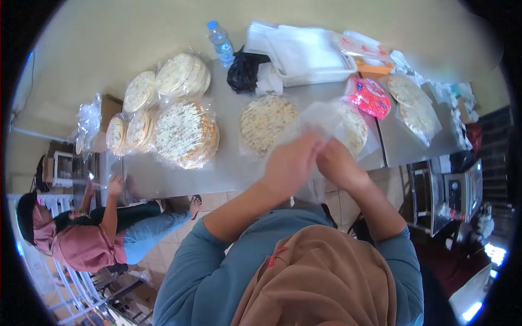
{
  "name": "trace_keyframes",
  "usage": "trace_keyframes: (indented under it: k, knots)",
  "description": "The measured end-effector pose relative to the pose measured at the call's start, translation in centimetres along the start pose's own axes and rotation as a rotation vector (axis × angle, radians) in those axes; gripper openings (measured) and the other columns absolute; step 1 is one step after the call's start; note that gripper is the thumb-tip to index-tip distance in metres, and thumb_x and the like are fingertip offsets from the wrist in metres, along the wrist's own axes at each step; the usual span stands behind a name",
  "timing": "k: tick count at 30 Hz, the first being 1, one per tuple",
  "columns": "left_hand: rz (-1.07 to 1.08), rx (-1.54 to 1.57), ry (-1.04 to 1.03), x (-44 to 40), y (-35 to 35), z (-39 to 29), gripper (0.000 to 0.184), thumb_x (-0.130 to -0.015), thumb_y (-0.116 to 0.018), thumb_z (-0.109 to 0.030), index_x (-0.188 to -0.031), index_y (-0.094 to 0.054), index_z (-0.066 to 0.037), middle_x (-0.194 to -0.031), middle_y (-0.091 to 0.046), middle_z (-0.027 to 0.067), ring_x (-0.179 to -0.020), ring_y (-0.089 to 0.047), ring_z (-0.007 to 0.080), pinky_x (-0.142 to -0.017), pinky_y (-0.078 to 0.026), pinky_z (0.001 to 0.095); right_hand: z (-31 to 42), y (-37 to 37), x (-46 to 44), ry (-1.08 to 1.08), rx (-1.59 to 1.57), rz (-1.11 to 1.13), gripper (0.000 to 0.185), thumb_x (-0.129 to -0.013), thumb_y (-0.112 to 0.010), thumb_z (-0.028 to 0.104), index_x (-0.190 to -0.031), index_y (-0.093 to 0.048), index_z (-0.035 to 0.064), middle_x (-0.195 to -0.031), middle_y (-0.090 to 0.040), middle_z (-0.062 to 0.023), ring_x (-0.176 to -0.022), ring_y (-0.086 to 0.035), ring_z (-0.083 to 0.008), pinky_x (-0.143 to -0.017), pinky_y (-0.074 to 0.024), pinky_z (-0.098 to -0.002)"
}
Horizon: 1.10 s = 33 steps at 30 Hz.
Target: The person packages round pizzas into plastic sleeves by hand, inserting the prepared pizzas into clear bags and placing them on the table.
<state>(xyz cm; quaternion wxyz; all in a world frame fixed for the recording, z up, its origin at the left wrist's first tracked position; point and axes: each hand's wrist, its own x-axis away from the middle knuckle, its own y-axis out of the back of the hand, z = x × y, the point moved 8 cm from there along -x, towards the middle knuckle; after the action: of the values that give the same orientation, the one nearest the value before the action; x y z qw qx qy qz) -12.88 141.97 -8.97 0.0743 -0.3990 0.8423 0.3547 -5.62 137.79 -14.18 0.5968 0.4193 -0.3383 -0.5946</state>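
My left hand [293, 158] and my right hand [340, 163] are close together over the front of the table, both closed with fingers pinched on a thin clear plastic bag [321, 115]. The bag's film spreads up and away from my fingers, and motion blurs it and my fingertips. A round, speckled flatbread [268, 122] lies beyond my left hand. Another flatbread [352, 129] lies beyond my right hand, partly covered by plastic film. A pink printed plastic packet [370, 98] sits just past it.
Bagged flatbread stacks [185, 133] stand on the left of the metal table [228, 176]. Bagged flatbreads [416, 106] lie at right. A white basket [315, 77] with plastic sheets, a black bag [246, 70] and a water bottle [220, 43] line the back. A co-worker [81, 239] is at left.
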Motion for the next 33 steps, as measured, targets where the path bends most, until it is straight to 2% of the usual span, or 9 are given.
trace_keyframes:
  k: [7, 10, 12, 15, 18, 20, 22, 24, 33]
  knots:
    - [0.177, -0.151, -0.063, 2.1, -1.9, 0.0, 0.014, -0.073, -0.055, -0.009, -0.087, -0.053, -0.010, -0.072, -0.056, 0.0105, -0.065, -0.057, 0.0290, -0.052, -0.045, 0.0372, -0.3, -4.6, -6.4, -0.061, 0.009, -0.379, 0.056, -0.074, -0.050, 0.019, -0.126, -0.034, 0.0027, -0.116, -0.046, -0.0206, -0.109, -0.040, -0.0385, -0.092, -0.0319, -0.0400]
    - [0.218, -0.212, -0.067, 2.4, -1.5, 0.5, 0.012, -0.072, -0.054, -0.010, -0.084, -0.052, -0.010, -0.070, -0.055, 0.0098, -0.064, -0.056, 0.0293, -0.052, -0.045, 0.0382, 1.2, -12.0, -7.9, -0.076, -0.169, 0.567, 0.063, -0.074, -0.052, 0.028, -0.129, -0.030, 0.0057, -0.129, -0.032, -0.0220, -0.118, -0.028, -0.0428, -0.097, -0.0221, -0.0498]
    - [0.274, -0.265, -0.012, 2.8, -1.5, 1.4, 0.011, -0.072, -0.053, -0.010, -0.082, -0.051, -0.010, -0.070, -0.055, 0.0096, -0.064, -0.056, 0.0292, -0.052, -0.044, 0.0386, 3.0, -7.6, -10.2, 0.099, 0.308, -0.076, 0.057, -0.077, -0.050, 0.031, -0.128, -0.033, 0.0106, -0.134, -0.025, -0.0182, -0.123, -0.018, -0.0423, -0.097, -0.0092, -0.0599]
    - [0.199, -0.465, 0.026, 2.5, 1.1, 5.3, 0.010, -0.067, -0.056, -0.011, -0.076, -0.052, -0.010, -0.070, -0.055, 0.0092, -0.063, -0.056, 0.0282, -0.052, -0.045, 0.0384, 1.9, -12.6, -7.2, 0.112, 0.146, -0.048, 0.060, -0.076, -0.054, 0.032, -0.129, -0.032, 0.0159, -0.135, -0.026, -0.0147, -0.123, -0.014, -0.0453, -0.092, -0.0048, -0.0671]
    - [0.007, -0.829, 0.164, 1.9, 6.1, 9.6, 0.006, -0.066, -0.057, -0.010, -0.069, -0.052, -0.008, -0.074, -0.055, 0.0091, -0.059, -0.057, 0.0284, -0.050, -0.045, 0.0383, 3.1, -11.6, -3.6, 0.234, 0.112, 0.301, 0.055, -0.076, -0.057, 0.029, -0.125, -0.039, 0.0137, -0.127, -0.038, -0.0189, -0.118, -0.031, -0.0414, -0.094, -0.0153, -0.0625]
    - [-0.060, -0.874, 0.337, 1.3, 9.0, 10.9, 0.004, -0.068, -0.055, -0.007, -0.072, -0.054, -0.007, -0.078, -0.055, 0.0097, -0.057, -0.056, 0.0293, -0.051, -0.046, 0.0382, 3.5, -8.9, -2.9, 0.221, -0.849, 0.669, 0.045, -0.080, -0.055, 0.026, -0.119, -0.043, 0.0060, -0.111, -0.051, -0.0201, -0.111, -0.044, -0.0342, -0.090, -0.0350, -0.0484]
    - [-0.122, -0.879, 0.316, 0.1, 10.7, 10.0, 0.007, -0.068, -0.053, -0.005, -0.075, -0.055, -0.006, -0.078, -0.054, 0.0113, -0.058, -0.056, 0.0293, -0.051, -0.046, 0.0375, -3.1, -8.4, -3.5, -0.492, -1.618, 0.551, 0.037, -0.081, -0.056, 0.023, -0.108, -0.048, -0.0011, -0.091, -0.060, -0.0163, -0.092, -0.057, -0.0246, -0.075, -0.0462, -0.0314]
    - [-0.186, -0.887, 0.299, -1.1, 12.0, 9.5, 0.010, -0.068, -0.052, -0.003, -0.078, -0.056, -0.004, -0.077, -0.052, 0.0128, -0.060, -0.056, 0.0294, -0.051, -0.047, 0.0367, -12.3, -11.4, -4.7, -0.754, -1.471, -0.069, 0.037, -0.077, -0.061, 0.022, -0.102, -0.051, -0.0036, -0.084, -0.059, -0.0128, -0.077, -0.059, -0.0188, -0.063, -0.0465, -0.0261]
    - [-0.152, -0.918, 0.156, -5.7, 11.9, 10.6, 0.014, -0.074, -0.047, 0.000, -0.089, -0.049, -0.002, -0.077, -0.052, 0.0161, -0.059, -0.055, 0.0351, -0.051, -0.046, 0.0405, -14.3, -18.3, -6.9, -0.922, -1.397, -0.095, 0.043, -0.071, -0.065, 0.013, -0.104, -0.044, -0.0059, -0.094, -0.056, -0.0138, -0.081, -0.058, -0.0196, -0.066, -0.0478, -0.0312]
